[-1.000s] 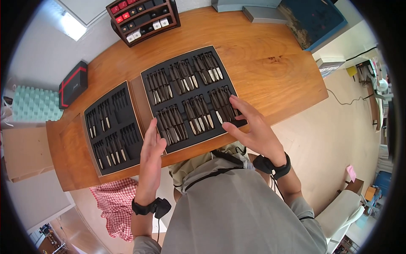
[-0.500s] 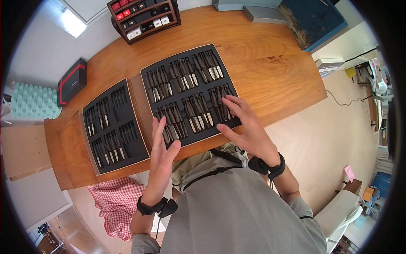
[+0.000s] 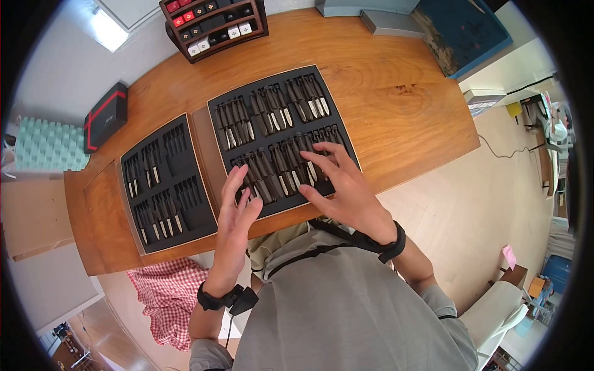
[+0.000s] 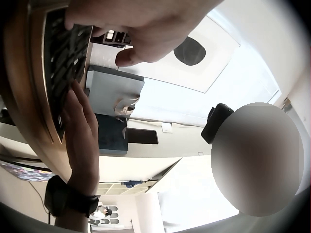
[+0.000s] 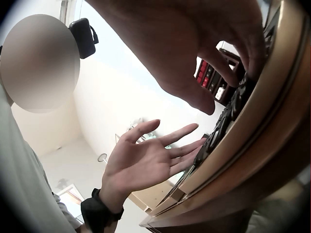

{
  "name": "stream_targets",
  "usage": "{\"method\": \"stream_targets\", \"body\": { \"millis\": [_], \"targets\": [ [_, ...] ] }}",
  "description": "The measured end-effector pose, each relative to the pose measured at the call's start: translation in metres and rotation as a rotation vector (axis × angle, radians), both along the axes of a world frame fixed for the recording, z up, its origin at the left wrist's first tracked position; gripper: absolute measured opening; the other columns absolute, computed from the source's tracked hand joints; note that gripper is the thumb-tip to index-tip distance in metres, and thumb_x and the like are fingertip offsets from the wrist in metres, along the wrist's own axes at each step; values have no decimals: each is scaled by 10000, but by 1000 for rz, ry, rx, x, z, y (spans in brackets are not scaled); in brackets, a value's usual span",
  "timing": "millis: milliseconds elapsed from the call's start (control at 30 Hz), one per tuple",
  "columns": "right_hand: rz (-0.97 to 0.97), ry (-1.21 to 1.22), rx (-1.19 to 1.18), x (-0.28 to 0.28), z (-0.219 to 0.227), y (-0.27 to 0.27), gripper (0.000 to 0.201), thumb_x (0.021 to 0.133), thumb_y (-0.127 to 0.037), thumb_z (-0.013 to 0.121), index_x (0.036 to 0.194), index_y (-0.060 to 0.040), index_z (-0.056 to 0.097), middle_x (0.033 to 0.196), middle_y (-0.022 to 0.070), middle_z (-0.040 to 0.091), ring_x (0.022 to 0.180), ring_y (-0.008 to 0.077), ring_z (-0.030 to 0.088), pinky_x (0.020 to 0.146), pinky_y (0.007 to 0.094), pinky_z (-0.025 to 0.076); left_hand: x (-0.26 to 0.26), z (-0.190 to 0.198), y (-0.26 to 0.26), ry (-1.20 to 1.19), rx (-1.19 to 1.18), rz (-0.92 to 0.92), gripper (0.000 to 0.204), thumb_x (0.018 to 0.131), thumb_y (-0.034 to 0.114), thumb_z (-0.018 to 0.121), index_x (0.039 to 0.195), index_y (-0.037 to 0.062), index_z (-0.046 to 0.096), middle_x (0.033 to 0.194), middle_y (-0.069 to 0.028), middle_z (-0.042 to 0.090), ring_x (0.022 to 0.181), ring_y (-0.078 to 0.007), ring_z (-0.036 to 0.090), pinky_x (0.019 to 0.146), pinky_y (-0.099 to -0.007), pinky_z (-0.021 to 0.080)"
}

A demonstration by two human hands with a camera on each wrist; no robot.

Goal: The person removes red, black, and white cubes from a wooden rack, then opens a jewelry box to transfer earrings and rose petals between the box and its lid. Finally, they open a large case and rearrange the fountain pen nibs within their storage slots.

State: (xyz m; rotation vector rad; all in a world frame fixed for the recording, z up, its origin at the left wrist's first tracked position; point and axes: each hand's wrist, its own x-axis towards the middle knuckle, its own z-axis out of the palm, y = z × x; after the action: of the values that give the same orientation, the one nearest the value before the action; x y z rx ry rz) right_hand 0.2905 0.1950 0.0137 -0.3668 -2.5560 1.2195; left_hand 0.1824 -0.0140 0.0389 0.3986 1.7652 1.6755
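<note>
We hold nothing: our right hand [image 3: 349,195] and left hand [image 3: 234,219] have fingers spread. Between and under them lies the front cutlery [image 3: 280,168], pointing lengthwise away from us, middle pieces nearer the right fingertips; beyond, the back cutlery [image 3: 270,111].

An indoor room, seemingly a home or small studio, is shown; which of the two cannot be told for certain. A domestic feel is given by the broad, honey-brown wooden surface [image 3: 402,120], along whose far edge a dark brown wooden rack [image 3: 213,31] is lined with small red, black and white boxes. At the left end of the surface, a black box crossed by a red band [image 3: 106,117] is set. Below its near left edge, a red-and-white checked cloth [image 3: 167,300] is draped. To its right, a cream padded chair [image 3: 495,314] is placed on a pale, smooth floor [image 3: 445,210].
</note>
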Motion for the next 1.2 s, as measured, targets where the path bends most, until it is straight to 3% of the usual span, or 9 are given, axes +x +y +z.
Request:
{"method": "stream_targets", "body": {
  "millis": [67, 300, 433, 500, 567, 733, 1033, 1100, 1200],
  "targets": [
    [4, 27, 29, -4, -1, -2, 562, 859, -178, 801, 1366, -42, 599, 1344, 185, 517, 1041, 323, 604, 921, 427, 519, -1, -3, 2, -38, 21, -21, 616, 1031, 244, 598, 1586, 97, 377, 1683, -150, 216, 1560, -259, 214, 1278, -426, 177],
    [-41, -9, 19, -13, 11, -1, 616, 879, -206, 787, 1418, -31, 547, 1296, 187, 545, 1046, 336, 620, 906, 428, 527, -2, -3, 12, -164, 48, -65, 610, 1036, 246, 593, 1580, 67, 384, 1646, -124, 318, 1534, -257, 255, 1251, -404, 218],
    [-54, -25, 73, -18, 9, -3, 705, 868, -301, 800, 1449, -21, 516, 1262, 184, 555, 1054, 343, 620, 862, 432, 551, -3, -7, 20, -202, 143, -71, 621, 1050, 252, 579, 1586, 29, 360, 1631, -143, 341, 1527, -258, 276, 1236, -395, 234],
    [-67, -12, 113, -20, 8, -6, 740, 860, -343, 807, 1457, -22, 510, 1252, 181, 555, 1052, 344, 619, 838, 431, 562, -1, 4, 28, -302, 158, -32, 576, 1067, 210, 476, 1556, -67, 351, 1586, -163, 390, 1471, -248, 371, 1259, -421, 221],
    [-92, -32, 219, -24, 11, -10, 840, 819, -410, 849, 1487, -47, 491, 1261, 185, 568, 1049, 365, 633, 838, 436, 560, -1, 0, 32, -334, 177, -34, 574, 1073, 224, 464, 1555, -67, 352, 1586, -161, 392, 1472, -248, 371, 1259, -426, 227],
    [-89, -60, 295, -33, 9, -14, 826, 814, -427, 828, 1452, -16, 503, 1189, 157, 544, 1021, 337, 605, 737, 431, 566, -4, -1, 39, -400, 241, -39, 572, 1088, 273, 434, 1544, -65, 367, 1593, -156, 391, 1467, -249, 375, 1260, -434, 239],
    [-77, -63, 355, -39, -1, -11, 784, 856, -291, 809, 1478, 17, 444, 1192, 159, 538, 1021, 327, 603, 735, 417, 558, -8, -9, 42, -318, 238, -35, 538, 1087, 248, 439, 1531, -50, 384, 1586, -189, 426, 1505, -268, 369, 1269, -434, 227],
    [-77, -65, 388, -40, -5, -13, 763, 866, -271, 801, 1475, 20, 446, 1196, 161, 537, 1022, 324, 605, 740, 413, 557, -6, -12, 42, 23, 168, -4, 507, 1082, 206, 454, 1525, -34, 395, 1554, -206, 472, 1499, -279, 389, 1267, -434, 232],
    [-71, -36, 448, -41, -9, -14, 749, 873, -262, 794, 1475, 18, 449, 1195, 162, 543, 1019, 319, 607, 751, 407, 557, -8, -14, 38, 72, 208, 24, 491, 1068, 123, 513, 1526, -1, 385, 1537, -199, 473, 1473, -262, 408, 1224, -416, 318]
  ]
}}
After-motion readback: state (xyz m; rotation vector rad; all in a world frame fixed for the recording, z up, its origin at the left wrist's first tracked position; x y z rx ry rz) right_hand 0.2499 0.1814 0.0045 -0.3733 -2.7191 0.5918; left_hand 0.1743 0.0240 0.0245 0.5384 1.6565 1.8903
